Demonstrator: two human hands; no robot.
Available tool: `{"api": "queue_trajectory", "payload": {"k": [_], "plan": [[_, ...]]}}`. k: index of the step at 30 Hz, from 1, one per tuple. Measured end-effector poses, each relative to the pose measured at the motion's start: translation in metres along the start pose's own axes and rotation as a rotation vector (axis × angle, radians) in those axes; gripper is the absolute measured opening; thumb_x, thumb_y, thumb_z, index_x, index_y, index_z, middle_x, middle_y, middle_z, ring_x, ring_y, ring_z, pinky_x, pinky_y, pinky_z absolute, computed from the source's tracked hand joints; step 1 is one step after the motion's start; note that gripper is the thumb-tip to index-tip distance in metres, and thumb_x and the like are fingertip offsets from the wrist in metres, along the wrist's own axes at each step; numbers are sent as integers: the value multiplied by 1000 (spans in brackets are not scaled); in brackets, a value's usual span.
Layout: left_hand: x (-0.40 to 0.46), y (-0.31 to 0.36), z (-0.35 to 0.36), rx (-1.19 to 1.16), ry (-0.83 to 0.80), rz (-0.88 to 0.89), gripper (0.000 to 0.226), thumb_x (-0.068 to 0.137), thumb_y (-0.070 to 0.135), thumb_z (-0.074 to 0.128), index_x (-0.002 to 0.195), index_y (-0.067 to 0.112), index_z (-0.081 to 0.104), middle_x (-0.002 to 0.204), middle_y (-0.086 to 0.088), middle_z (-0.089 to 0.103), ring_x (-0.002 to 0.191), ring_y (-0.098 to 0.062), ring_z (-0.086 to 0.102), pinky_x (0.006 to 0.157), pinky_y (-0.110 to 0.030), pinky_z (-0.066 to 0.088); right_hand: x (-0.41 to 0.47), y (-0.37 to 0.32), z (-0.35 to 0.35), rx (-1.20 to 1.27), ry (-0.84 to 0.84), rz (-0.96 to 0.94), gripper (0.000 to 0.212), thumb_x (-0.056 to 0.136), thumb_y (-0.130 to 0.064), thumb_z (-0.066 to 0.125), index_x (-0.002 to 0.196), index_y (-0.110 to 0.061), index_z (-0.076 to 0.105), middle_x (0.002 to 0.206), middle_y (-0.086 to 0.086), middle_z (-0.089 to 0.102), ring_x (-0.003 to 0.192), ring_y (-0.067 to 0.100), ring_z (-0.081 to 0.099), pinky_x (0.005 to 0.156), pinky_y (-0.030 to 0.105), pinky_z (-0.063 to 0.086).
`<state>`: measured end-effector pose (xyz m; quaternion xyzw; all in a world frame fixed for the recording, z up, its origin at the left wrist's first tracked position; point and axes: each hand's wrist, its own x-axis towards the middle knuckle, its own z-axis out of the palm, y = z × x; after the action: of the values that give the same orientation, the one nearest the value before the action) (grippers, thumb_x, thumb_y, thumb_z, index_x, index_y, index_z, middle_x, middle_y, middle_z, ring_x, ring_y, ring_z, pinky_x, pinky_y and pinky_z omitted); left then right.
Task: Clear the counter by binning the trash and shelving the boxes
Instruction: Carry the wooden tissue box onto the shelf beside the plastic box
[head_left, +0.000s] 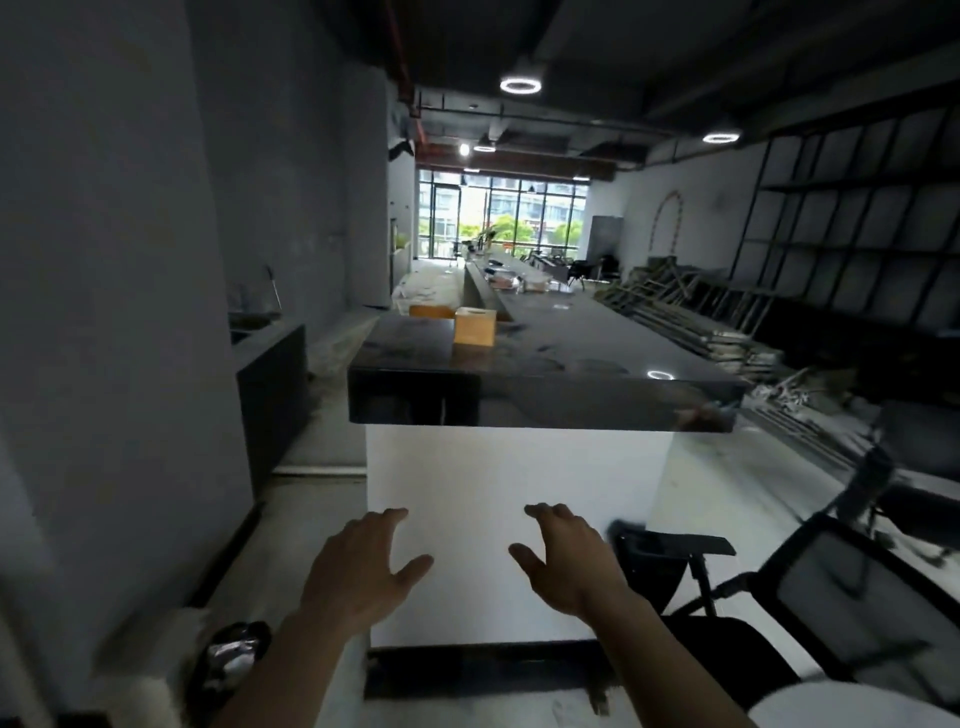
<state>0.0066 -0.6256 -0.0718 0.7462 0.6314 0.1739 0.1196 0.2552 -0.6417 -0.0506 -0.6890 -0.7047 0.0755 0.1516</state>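
A long dark glossy counter (545, 395) on a white base runs away from me down the room. A tan tissue box (474, 326) stands on its near end, left of centre, and a flatter orange-brown box (431, 311) lies just behind it. More clutter (511, 280) sits far along the counter, too small to identify. My left hand (358, 566) and my right hand (569, 558) hover side by side in front of the white base, below the counter top, palms down, fingers spread, holding nothing.
A bin with a shiny dark liner (228, 660) stands on the floor at lower left by the grey wall. A black mesh office chair (810, 587) is close on my right. A dark low cabinet (270, 384) lines the left wall. Stacked metal frames (691, 306) and grid shelving (852, 218) fill the right side.
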Motion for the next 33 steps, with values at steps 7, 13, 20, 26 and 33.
{"api": "queue_trajectory", "payload": {"k": [7,13,20,26,33], "plan": [[57,60,4,-264,113,-46,74,86,66,56,150,33,36,150,6,49,136,-16,47,105,-31,40,45,54,-31,196,55,41,59,97,-50,54,148,-24,42,147,1,52,133,25,51,107,39,44],[126,89,-1,-707,198,-196,69,82,58,69,142,30,49,146,1,54,132,-19,52,105,-36,46,112,76,-53,483,100,131,58,93,-50,62,142,-23,50,142,7,58,127,27,58,107,39,46],[237,87,-7,-908,250,-230,66,90,52,63,147,25,45,150,1,51,134,-19,49,98,-29,35,222,83,-57,626,148,148,62,91,-51,65,142,-18,54,136,8,65,125,26,60,106,41,48],[376,54,-6,-1063,278,-232,64,90,52,63,146,24,47,148,1,53,135,-21,50,111,-36,37,361,72,-49,665,178,118,45,94,-43,66,132,-21,60,118,5,68,116,28,63,101,43,51],[565,23,-21,-1098,241,-270,66,91,56,60,147,24,45,149,1,51,136,-21,48,115,-42,35,550,60,-49,636,159,139,40,95,-43,63,128,-22,61,114,1,68,101,18,62,88,32,49]]}}
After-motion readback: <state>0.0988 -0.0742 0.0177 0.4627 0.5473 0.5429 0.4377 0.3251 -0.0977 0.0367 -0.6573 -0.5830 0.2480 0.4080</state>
